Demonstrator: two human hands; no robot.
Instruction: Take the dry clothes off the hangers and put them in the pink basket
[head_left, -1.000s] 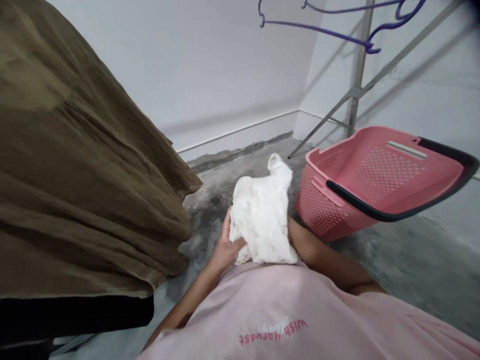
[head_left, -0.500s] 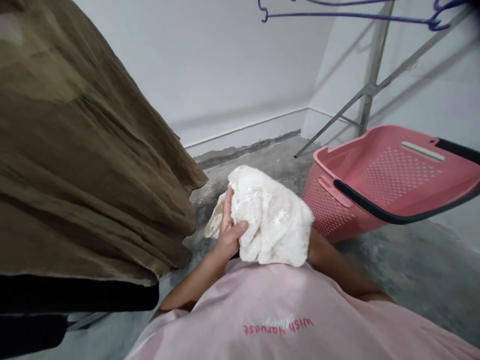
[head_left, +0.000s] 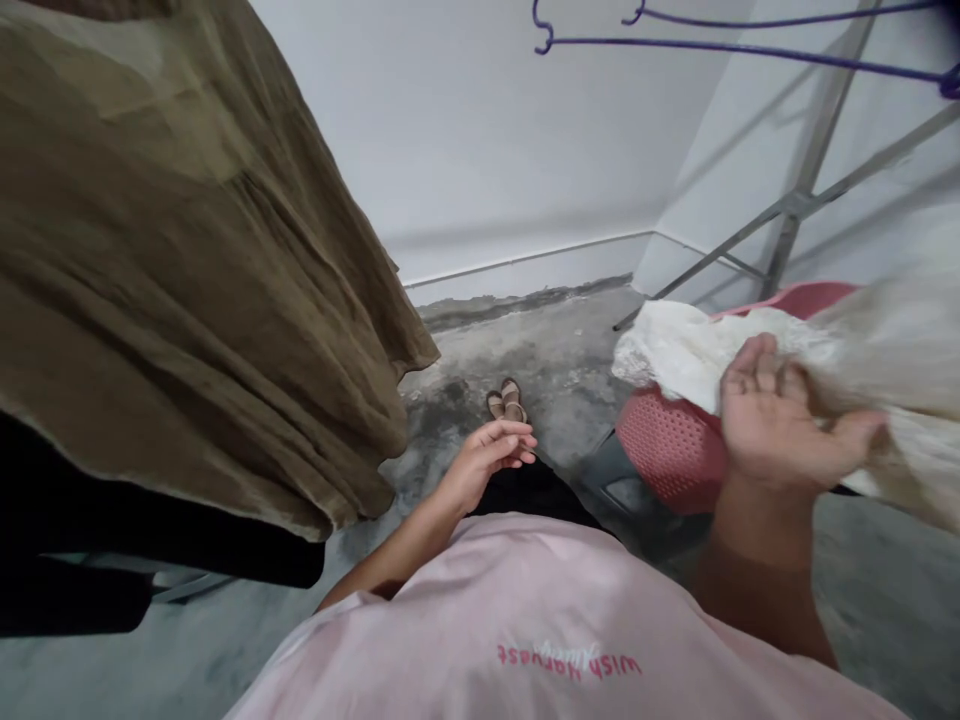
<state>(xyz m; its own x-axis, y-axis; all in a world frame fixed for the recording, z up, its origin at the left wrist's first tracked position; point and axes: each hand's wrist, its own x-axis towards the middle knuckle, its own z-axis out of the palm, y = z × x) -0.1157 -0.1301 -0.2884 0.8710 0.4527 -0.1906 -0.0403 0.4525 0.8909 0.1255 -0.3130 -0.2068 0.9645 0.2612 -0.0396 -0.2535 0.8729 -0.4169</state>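
Note:
My left hand is in front of my body, its fingers loosely apart and nothing in it. Out to the right, my right hand is palm up with fingers spread. White lacy cloth stretches just beyond and beside the right hand, partly blurred at the far right. Under the cloth is the pink basket, most of its opening covered from view.
A brown garment hangs at the left above black shapes. Purple hangers are at the top right, near a metal rack frame. My sandalled feet stand on the grey floor.
The white cloth has moved from in front of my body to over the basket at the right. My left hand has let go of it, and my right hand has come into view, open.

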